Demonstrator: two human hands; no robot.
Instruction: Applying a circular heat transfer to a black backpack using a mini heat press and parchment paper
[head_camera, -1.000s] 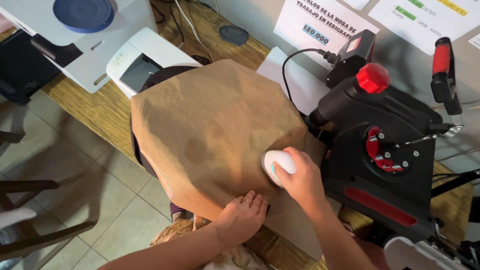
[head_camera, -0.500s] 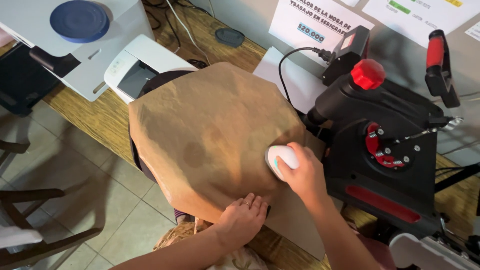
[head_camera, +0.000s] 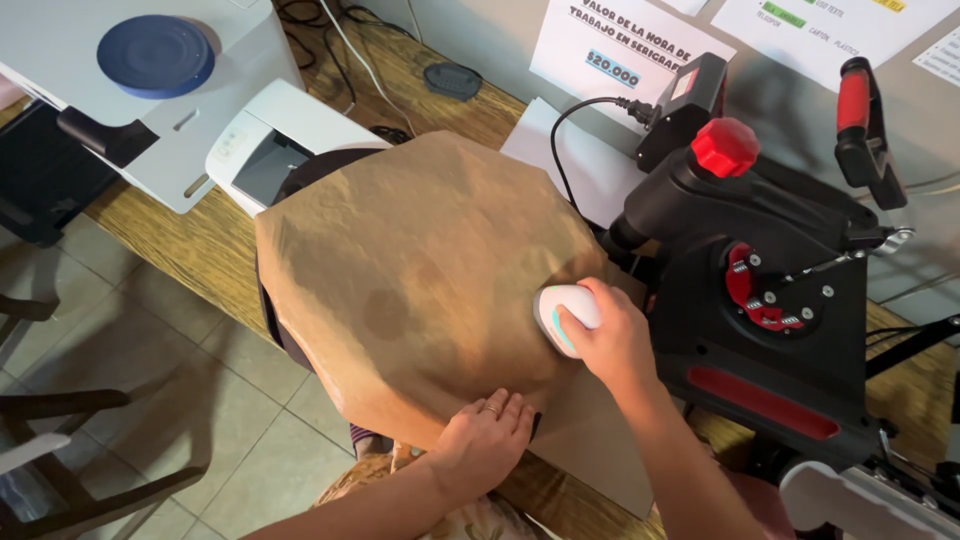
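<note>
A brown paper sheet (head_camera: 430, 270) is draped over a rounded dark form on the wooden bench. My right hand (head_camera: 612, 343) grips a small white hand-held iron (head_camera: 560, 315) with a teal edge and presses it on the paper's right side. My left hand (head_camera: 483, 443) lies flat on the paper's near edge, fingers spread, a ring on one finger. Right beside the iron stands a black press machine (head_camera: 770, 300) with a red knob (head_camera: 724, 146).
A white printer (head_camera: 270, 150) and a larger white device topped by a blue disc (head_camera: 155, 55) sit at the back left. Paper signs (head_camera: 625, 45) lean on the wall. A red-handled lever (head_camera: 860, 110) sticks up at the right. Tiled floor and chair legs lie left.
The iron and my right hand have slid slightly along the paper's right side. My left hand stays on the near edge. The view has shifted a little.
</note>
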